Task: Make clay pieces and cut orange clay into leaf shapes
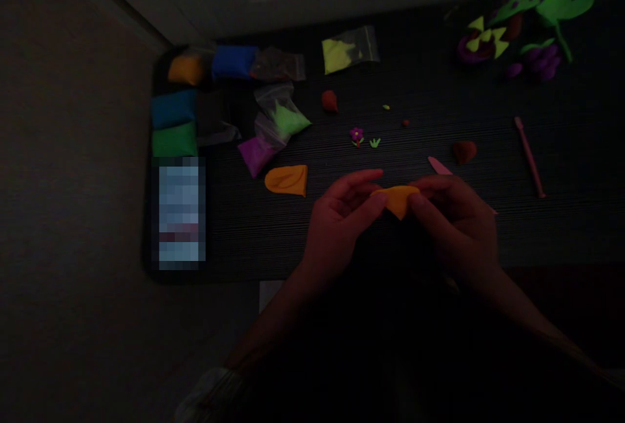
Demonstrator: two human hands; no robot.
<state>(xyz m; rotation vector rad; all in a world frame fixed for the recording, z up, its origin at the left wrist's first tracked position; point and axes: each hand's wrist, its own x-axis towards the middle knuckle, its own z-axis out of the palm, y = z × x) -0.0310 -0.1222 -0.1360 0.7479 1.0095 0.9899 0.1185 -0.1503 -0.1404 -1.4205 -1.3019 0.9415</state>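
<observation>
Between my two hands is a flat piece of orange modelling clay (401, 202), wide at the top and tapering to a point below. My left hand (342, 215) pinches its left corner between thumb and fingers. On the right corner, my right hand (452, 218) has the same kind of pinch. A pink modelling tool (439, 165) lies partly hidden under my right hand. Left of my hands rests another orange clay piece (287, 180), with one rounded end. Just beyond them are a tiny purple clay flower (357, 135) and a small green clay sprig (375, 143).
Bagged clay, including a blue pack (234, 62) and a yellow pack (342, 53), lies along the left and back. A phone with a blurred screen (180, 215) sits front left. Finished clay pieces (541, 62) stand back right, near a pink stick tool (530, 157). Light is dim.
</observation>
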